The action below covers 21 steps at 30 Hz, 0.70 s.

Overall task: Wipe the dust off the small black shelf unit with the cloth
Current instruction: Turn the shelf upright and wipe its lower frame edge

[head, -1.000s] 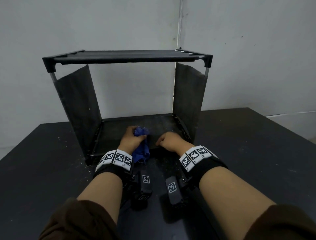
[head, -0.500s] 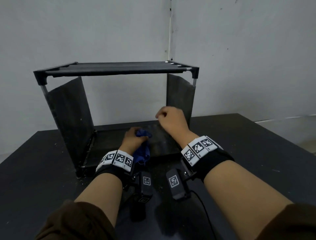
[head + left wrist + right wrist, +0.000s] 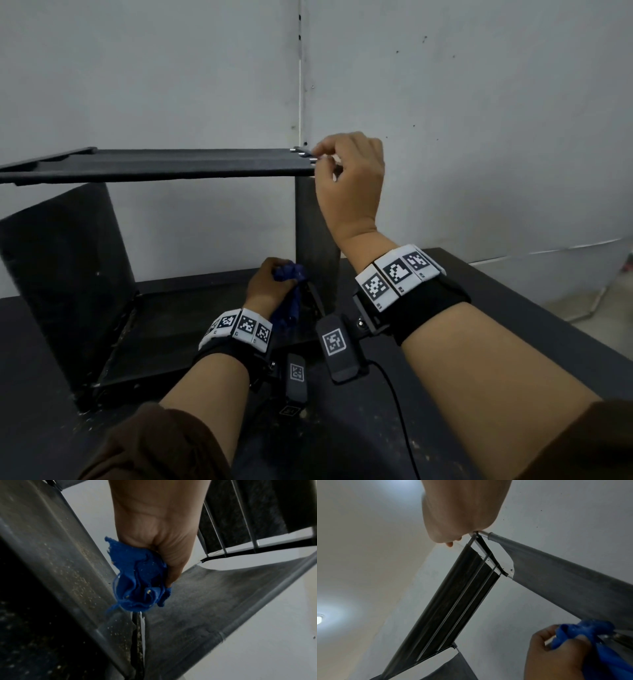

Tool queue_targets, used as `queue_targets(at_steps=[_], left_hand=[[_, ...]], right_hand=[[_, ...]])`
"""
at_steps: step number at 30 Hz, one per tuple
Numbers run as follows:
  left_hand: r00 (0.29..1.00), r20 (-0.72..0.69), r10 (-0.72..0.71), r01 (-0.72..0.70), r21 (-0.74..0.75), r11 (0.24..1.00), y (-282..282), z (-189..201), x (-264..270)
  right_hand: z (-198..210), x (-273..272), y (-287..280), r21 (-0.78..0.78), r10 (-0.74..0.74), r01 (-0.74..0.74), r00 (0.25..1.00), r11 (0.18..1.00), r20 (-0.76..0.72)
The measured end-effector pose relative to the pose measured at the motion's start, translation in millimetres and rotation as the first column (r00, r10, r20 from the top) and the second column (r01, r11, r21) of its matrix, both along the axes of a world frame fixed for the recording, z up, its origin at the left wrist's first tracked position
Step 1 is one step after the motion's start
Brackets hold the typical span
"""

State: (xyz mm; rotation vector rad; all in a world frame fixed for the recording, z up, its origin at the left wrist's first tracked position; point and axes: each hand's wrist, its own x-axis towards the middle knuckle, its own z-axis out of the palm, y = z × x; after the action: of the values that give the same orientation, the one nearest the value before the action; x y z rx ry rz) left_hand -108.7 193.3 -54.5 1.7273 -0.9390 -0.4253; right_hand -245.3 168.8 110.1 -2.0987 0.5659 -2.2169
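The small black shelf unit point(image 3: 164, 164) stands on a dark table against the wall. My left hand point(image 3: 267, 284) grips a bunched blue cloth point(image 3: 287, 274) low on the bottom shelf point(image 3: 191, 318), close to the right side panel point(image 3: 311, 233). In the left wrist view the cloth point(image 3: 139, 582) sits in the corner where that shelf meets the panel, with pale crumbs point(image 3: 80, 577) scattered on the shelf. My right hand point(image 3: 349, 178) is raised, and its curled fingers hold the top shelf's front right corner. The right wrist view shows that hand point(image 3: 458, 509) covering the corner joint.
The dark table point(image 3: 513, 308) reaches past the unit on the right, and its front carries dust specks. Directly behind the unit are pale walls that meet in a corner. The left side panel point(image 3: 68, 267) closes off the unit's left. A thin black cable point(image 3: 397, 394) trails from my right wrist.
My right hand rose from the bottom shelf's front edge to the top right corner and took hold of it. The left hand with the cloth moved right along the bottom shelf.
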Motion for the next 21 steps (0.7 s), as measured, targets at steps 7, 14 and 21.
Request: queue_targets(at_steps=[7,14,21], left_hand=[[0.988,0.142,0.06,-0.059,-0.013,0.998,-29.3,-11.6,11.7],[0.947,0.32,0.035,-0.057,0.062,0.996,-57.5,-15.4,36.8],[0.904,0.419,-0.082,0.007,0.176,0.984,-79.9,-27.6,47.0]], right_hand=[[-8.5,11.1,-26.5,0.018,0.127,-0.126,0.982,0.992,-0.143],[-12.5,16.1,-33.9,-0.124,0.03,-0.038,0.997,0.992,-0.067],[-15.0,20.4,-36.6,-0.159,0.033,-0.036,0.999,0.987,-0.022]])
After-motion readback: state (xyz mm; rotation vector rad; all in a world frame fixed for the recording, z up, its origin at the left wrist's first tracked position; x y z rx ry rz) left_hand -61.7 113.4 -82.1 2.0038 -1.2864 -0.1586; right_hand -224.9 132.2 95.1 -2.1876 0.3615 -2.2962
